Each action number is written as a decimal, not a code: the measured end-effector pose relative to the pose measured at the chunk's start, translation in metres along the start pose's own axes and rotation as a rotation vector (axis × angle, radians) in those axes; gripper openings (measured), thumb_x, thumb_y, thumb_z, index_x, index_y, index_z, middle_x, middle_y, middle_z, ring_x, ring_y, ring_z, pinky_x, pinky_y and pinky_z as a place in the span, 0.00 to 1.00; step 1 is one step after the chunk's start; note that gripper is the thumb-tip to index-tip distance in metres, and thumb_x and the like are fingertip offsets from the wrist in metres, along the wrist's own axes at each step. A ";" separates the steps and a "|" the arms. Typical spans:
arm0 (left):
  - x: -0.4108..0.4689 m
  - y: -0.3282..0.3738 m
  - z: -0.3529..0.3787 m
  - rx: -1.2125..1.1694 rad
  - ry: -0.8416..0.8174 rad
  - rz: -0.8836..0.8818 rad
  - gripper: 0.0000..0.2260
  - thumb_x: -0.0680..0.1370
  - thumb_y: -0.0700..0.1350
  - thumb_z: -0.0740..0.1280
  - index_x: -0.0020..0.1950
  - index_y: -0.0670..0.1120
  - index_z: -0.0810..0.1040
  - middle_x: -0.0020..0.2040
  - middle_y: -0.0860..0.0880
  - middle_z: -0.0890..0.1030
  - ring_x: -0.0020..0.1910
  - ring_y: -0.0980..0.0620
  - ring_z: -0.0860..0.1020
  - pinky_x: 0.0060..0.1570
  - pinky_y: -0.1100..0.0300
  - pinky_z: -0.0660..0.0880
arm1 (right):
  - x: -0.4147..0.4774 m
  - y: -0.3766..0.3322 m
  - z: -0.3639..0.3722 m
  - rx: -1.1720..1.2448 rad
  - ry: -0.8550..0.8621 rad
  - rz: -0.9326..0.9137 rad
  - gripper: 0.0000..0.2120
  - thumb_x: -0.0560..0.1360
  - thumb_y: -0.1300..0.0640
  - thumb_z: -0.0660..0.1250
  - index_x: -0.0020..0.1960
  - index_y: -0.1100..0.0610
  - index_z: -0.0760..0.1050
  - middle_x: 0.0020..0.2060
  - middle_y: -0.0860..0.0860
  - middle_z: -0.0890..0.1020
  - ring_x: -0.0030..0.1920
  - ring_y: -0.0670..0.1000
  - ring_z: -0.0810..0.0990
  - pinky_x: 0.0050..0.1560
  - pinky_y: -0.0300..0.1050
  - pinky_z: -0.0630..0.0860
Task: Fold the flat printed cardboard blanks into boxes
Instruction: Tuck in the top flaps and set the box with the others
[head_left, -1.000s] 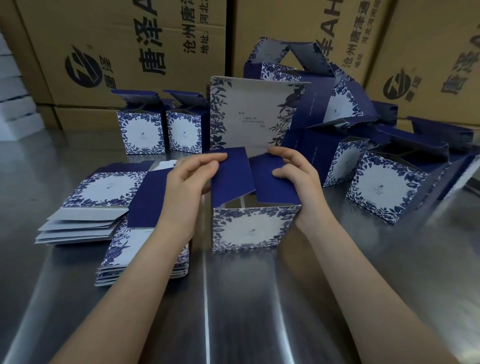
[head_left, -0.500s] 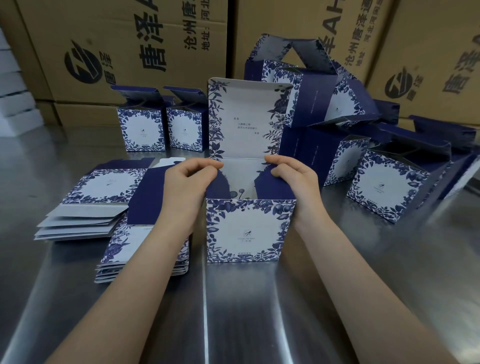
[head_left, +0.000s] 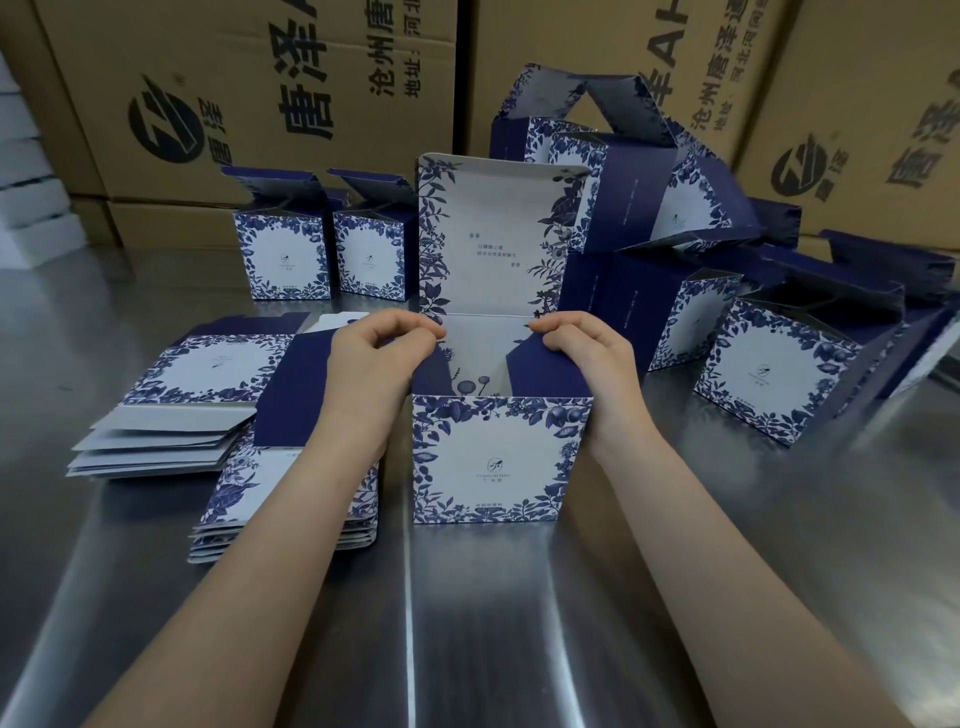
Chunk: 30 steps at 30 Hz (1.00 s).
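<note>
A: Brown shipping cartons (head_left: 249, 98) are standing stacked behind a steel counter (head_left: 519, 623), which is carrying everything. In the head view, what is changing?

B: The box (head_left: 501, 457) in the middle is sitting lower and squarer than it was a second ago. Back then the two navy side flaps (head_left: 550, 371) were lying nearly level over the mouth; now they are angling down into it, and the printed inside wall is showing between them. The lid (head_left: 493, 234) is standing upright at the back.

A: So what is that meaning for the job?

B: I am judging that the side flaps are going in, so the lid is the step left on this box. Finished boxes (head_left: 774, 374) are crowding the right and back, and two piles of blanks (head_left: 171, 415) are lying at the left, one of them just beside the box, so plenty is remaining.

A: And the hands?

B: The left hand (head_left: 371, 369) is curling over the left flap, fingertips pinching narrow at its top corner. The right hand (head_left: 592, 358) is mirroring it on the right flap, its heel pressing the box's right wall. Both forearms are reaching in from the near edge, converging on the box.
</note>
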<state>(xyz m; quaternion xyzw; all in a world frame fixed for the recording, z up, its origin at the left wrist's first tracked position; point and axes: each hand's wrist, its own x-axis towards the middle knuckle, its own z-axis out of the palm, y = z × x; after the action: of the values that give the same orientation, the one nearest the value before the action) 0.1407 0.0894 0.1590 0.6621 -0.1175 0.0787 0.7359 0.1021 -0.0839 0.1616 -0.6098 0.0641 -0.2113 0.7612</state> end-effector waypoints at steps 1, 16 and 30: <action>0.000 -0.001 0.000 0.003 -0.005 0.008 0.07 0.67 0.42 0.67 0.36 0.51 0.84 0.41 0.46 0.83 0.45 0.45 0.78 0.49 0.49 0.75 | 0.000 0.000 0.000 -0.003 -0.013 -0.006 0.11 0.75 0.67 0.63 0.41 0.57 0.81 0.36 0.51 0.81 0.33 0.48 0.76 0.30 0.35 0.73; -0.001 -0.007 -0.004 -0.016 -0.077 0.072 0.04 0.68 0.44 0.67 0.36 0.51 0.82 0.40 0.50 0.81 0.43 0.48 0.78 0.46 0.53 0.74 | 0.001 0.006 -0.008 -0.052 -0.146 -0.036 0.09 0.74 0.62 0.64 0.39 0.53 0.79 0.37 0.50 0.80 0.37 0.49 0.76 0.35 0.41 0.72; 0.007 -0.016 -0.011 -0.120 -0.125 -0.017 0.08 0.72 0.48 0.68 0.47 0.55 0.85 0.55 0.54 0.84 0.54 0.51 0.82 0.53 0.55 0.76 | 0.005 0.005 -0.007 -0.037 -0.203 -0.022 0.11 0.79 0.61 0.64 0.58 0.53 0.80 0.50 0.49 0.83 0.45 0.46 0.81 0.41 0.36 0.76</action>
<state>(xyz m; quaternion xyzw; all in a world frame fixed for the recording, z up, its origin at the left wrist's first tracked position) 0.1521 0.0978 0.1441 0.6214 -0.1619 0.0236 0.7662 0.1051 -0.0916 0.1555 -0.6426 -0.0162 -0.1553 0.7501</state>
